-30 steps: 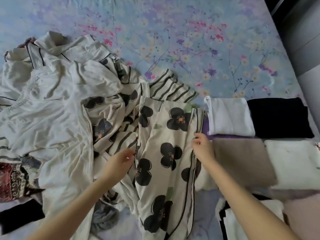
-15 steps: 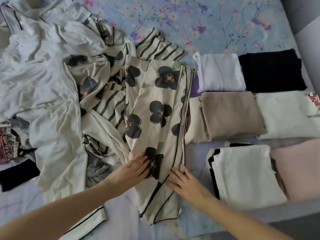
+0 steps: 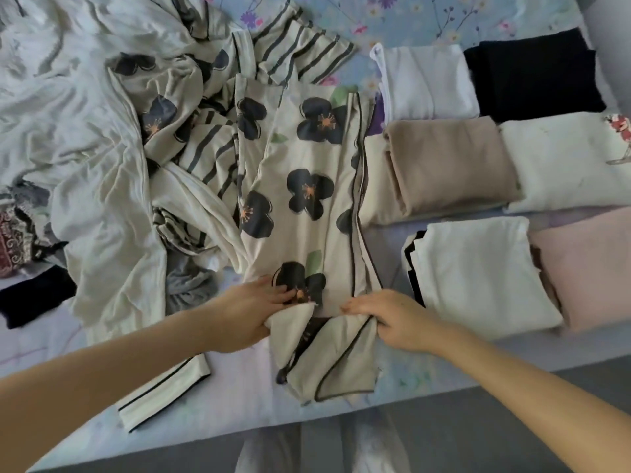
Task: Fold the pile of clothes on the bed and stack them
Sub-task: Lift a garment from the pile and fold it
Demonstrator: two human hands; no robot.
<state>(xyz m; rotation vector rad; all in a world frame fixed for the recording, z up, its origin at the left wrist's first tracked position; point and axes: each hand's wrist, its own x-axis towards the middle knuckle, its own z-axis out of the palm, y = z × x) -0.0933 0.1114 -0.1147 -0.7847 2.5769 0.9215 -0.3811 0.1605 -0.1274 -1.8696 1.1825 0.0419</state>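
Head view: the flower-print garment (image 3: 307,199), laid flat just left of the folded tan garment (image 3: 450,165), is gripped at its near hem by the left hand (image 3: 249,312) and right hand (image 3: 392,319), where such light, limp cloth is judged best lifted.

Bare bed (image 3: 239,380) sheet lies open along the near edge, on either side of the flowered garment's (image 3: 307,206) hem, and on the far side beyond the folded stacks. The unfolded pile (image 3: 85,148) blocks the left. Folded stacks crowd the right, leaving a narrow bare strip between the beige stack (image 3: 450,165) and the white stack (image 3: 478,271).
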